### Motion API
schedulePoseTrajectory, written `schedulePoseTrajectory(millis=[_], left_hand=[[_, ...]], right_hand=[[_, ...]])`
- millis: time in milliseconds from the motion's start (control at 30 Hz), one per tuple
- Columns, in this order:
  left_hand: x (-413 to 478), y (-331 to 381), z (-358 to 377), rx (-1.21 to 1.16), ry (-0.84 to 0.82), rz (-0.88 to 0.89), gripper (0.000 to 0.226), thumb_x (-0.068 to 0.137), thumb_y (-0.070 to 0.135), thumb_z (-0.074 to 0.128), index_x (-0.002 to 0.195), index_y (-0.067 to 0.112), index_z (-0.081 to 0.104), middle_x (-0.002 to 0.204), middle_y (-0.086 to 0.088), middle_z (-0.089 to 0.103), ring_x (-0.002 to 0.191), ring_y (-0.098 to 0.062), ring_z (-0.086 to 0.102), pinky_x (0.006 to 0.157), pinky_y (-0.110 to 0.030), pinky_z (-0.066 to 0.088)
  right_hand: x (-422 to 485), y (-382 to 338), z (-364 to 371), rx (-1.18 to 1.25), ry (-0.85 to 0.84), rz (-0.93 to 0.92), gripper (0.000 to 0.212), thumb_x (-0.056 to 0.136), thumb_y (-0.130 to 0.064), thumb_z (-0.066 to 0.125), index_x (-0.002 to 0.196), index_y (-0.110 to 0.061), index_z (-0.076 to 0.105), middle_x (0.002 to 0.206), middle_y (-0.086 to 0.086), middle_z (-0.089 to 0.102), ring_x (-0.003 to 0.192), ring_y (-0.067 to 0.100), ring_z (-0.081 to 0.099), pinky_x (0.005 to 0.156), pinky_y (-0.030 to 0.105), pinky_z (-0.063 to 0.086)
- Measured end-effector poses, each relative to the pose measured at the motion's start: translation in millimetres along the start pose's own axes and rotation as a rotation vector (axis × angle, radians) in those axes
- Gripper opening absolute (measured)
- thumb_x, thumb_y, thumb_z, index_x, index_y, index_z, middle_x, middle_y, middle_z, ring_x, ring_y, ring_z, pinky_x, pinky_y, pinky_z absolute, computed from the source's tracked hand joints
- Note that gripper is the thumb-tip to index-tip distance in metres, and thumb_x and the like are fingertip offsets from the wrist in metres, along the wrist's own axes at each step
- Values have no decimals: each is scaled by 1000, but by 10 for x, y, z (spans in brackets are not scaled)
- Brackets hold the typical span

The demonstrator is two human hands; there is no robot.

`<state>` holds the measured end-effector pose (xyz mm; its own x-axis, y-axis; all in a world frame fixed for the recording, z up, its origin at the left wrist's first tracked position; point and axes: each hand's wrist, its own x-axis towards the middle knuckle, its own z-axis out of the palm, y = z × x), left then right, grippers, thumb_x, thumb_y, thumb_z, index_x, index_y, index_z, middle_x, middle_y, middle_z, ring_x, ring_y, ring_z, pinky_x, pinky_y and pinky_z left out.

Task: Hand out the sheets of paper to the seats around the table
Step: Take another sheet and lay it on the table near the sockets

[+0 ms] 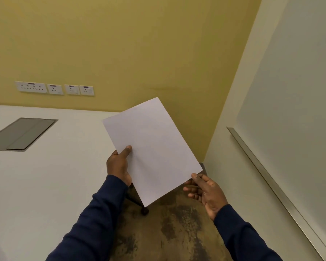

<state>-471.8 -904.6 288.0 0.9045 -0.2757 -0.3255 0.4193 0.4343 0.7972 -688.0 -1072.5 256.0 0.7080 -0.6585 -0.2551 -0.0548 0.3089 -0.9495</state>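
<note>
My left grip (119,164) pinches the plain white sheet of paper (152,147) by its left edge, thumb on top, holding it tilted in the air beside the white tabletop (45,176). My right grip (205,191) has its thumb tip at the sheet's lower right edge; whether it pinches, I cannot tell. The dark labels on the white wall sockets (55,88) are too small to read.

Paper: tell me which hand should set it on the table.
Probably left: the left hand grips the paper just beside the white table; the right hand pinches its far corner over the floor.
</note>
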Motion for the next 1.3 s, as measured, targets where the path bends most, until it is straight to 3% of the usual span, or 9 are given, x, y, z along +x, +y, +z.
schedulePoseTrajectory(millis=[133, 300, 400, 533, 700, 900, 1200, 1300], left_hand=[[738, 60, 255, -68, 41, 23, 16, 83, 19, 77, 97, 21, 71, 98, 1, 76, 90, -26, 70, 63, -35, 57], [1476, 194, 468, -127, 103, 30, 15, 84, 15, 75, 98, 19, 71, 95, 0, 76, 82, -24, 71, 61, -33, 57], [1852, 296, 512, -163, 120, 45, 13, 86, 12, 73, 97, 18, 71, 88, 3, 78, 75, -19, 72, 57, -29, 57], [2357, 433, 462, -154, 208, 85, 7, 87, 11, 71, 90, 18, 69, 87, 3, 75, 80, -19, 69, 65, -32, 56], [2958, 586, 350, -105, 302, 135, 10, 89, 12, 70, 80, 17, 66, 88, -1, 73, 83, -23, 69, 68, -35, 57], [3610, 755, 265, -70, 472, 155, 2, 91, 11, 66, 90, 11, 68, 90, -6, 73, 80, -26, 71, 63, -35, 59], [4675, 729, -161, 0, 618, -49, 2, 91, 6, 60, 91, 8, 61, 89, -12, 66, 75, -30, 67, 64, -39, 60], [5069, 645, -415, 32, 645, -137, 4, 90, 3, 59, 90, 8, 59, 93, -15, 63, 76, -31, 63, 64, -40, 59]], right_hand=[[878, -191, 269, -55, -45, 15, 38, 79, -39, 75, 99, -7, 70, 90, 15, 75, 81, 27, 73, 63, 31, 58], [1843, -370, 661, -155, -101, 28, 30, 87, -34, 72, 103, -8, 70, 87, 13, 77, 74, 21, 72, 67, 31, 57], [2391, -476, 879, -166, -130, 32, 21, 91, -26, 70, 104, -9, 70, 81, 8, 77, 68, 17, 72, 61, 28, 57], [3159, -680, 1183, -212, -167, 18, 12, 92, -22, 70, 96, -11, 69, 70, 1, 74, 61, 14, 69, 52, 23, 55], [4093, -892, 1646, -310, -267, -24, 18, 93, -22, 69, 101, -6, 70, 84, 11, 76, 63, 17, 68, 53, 24, 56], [5028, -981, 2237, -396, -395, 19, 16, 93, -22, 69, 99, -7, 68, 81, 9, 73, 56, 14, 68, 52, 25, 56], [6053, -541, 3242, -528, -455, 146, 19, 95, -18, 66, 106, -2, 64, 99, 16, 71, 57, 17, 71, 41, 23, 46], [6331, -260, 3572, -563, -421, 187, 11, 94, -18, 67, 91, -9, 62, 90, 14, 68, 55, 17, 70, 38, 22, 45]])
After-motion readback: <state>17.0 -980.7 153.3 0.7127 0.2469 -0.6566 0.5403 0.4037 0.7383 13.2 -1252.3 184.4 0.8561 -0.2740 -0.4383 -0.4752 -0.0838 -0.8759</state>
